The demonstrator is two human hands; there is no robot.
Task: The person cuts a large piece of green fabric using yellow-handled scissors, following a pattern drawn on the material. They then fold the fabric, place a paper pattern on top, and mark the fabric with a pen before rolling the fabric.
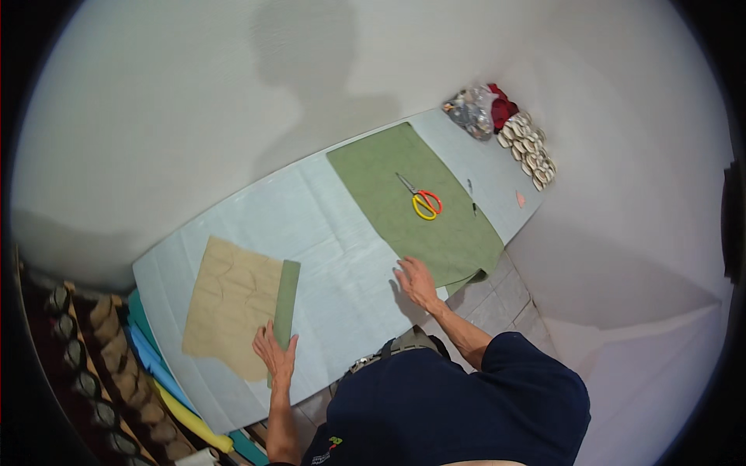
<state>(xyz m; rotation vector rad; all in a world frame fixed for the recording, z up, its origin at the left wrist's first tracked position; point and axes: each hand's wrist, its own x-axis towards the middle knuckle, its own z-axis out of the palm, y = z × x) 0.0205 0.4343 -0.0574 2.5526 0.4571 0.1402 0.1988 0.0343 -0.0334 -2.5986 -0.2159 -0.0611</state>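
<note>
From the head view, the left hand (273,351) is lying flat and spread, clasping nothing, its fingers pressing the near end of a narrow green fabric strip (285,301) that is lying along the right edge of a tan fabric piece (231,303); the right hand (415,281) is also resting open and flat, gripping nothing, on the pale blue table cover (334,233) just at the near edge of a larger green fabric panel (416,198); a pair of scissors (420,199) with 1 yellow and 1 orange handle loop is lying on that panel, well apart from both hands; the strip looks only pinned by fingertips, so it could be sliding off the tan piece's edge if the hand shifts, and the panel's near corner is hanging over the table edge, so a drag from the right hand could be pulling it, and the scissors with it, toward the floor; the table is standing against a plain white wall; at its far end a clear bag of small items (471,113), something red (502,107) and a cluster of pale round spools (528,149) are sitting near the corner; a small pink object (521,199) is lying by the right edge; below, grey floor tiles (497,299) are showing, and rolled materials in blue and yellow (171,396) are lying beside the table on the left.
</note>
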